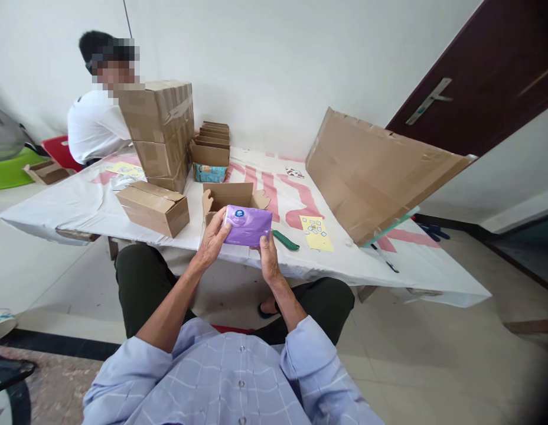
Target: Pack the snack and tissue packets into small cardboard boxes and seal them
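Observation:
Between my two hands I hold a purple soft pack of tissues with a round blue logo, just above the table's front edge. My left hand is closed on its left end, thumb on the face. At the lower right corner my right hand grips it, thumb up front. Right behind the pack stands an open cardboard box with its flaps up, its front partly hidden by the pack. A green curved-handled item, perhaps a cutter, lies right of the pack.
A closed carton lies left, before stacked cartons. Open boxes stand behind, the nearest with a blue packet. A yellow sheet, a leaning cardboard panel and a pen are right. A person sits far left.

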`<control>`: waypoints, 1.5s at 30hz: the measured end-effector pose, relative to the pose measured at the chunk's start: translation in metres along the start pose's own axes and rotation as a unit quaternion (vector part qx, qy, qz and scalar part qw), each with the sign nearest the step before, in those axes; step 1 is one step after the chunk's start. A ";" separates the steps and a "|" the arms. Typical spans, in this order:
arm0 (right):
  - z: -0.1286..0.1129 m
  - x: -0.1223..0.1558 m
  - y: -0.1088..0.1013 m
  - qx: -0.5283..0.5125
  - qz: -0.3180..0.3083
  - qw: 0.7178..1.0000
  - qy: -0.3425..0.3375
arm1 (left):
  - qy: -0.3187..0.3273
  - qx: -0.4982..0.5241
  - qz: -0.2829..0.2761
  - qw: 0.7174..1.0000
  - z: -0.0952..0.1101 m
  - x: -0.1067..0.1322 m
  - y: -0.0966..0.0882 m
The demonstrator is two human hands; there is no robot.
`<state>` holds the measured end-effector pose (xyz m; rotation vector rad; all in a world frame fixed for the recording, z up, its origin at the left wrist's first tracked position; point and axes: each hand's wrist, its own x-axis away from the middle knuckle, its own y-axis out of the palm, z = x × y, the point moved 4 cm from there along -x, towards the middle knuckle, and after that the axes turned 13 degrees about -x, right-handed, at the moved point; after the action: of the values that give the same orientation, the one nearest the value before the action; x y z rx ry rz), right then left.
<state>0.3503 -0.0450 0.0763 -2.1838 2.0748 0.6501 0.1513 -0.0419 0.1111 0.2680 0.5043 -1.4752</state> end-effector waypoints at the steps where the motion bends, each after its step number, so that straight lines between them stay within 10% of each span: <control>1: 0.004 0.001 -0.001 0.007 0.000 1.000 0.003 | -0.006 -0.009 -0.010 1.000 -0.005 0.000 0.000; 15: 0.032 0.008 -0.006 0.029 0.022 0.999 0.037 | -0.062 0.010 -0.041 0.997 -0.035 0.012 0.003; 32: 0.064 -0.042 0.002 0.028 -0.018 0.997 0.076 | -0.072 -0.003 -0.038 0.997 -0.090 -0.034 -0.019; 45: 0.042 -0.034 0.007 0.048 -0.024 0.999 0.001 | -0.070 0.026 -0.066 0.995 -0.069 -0.019 -0.007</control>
<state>0.3328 0.0001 0.0515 -2.1752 2.0030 0.5311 0.1334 0.0068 0.0608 0.1724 0.3762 -1.6240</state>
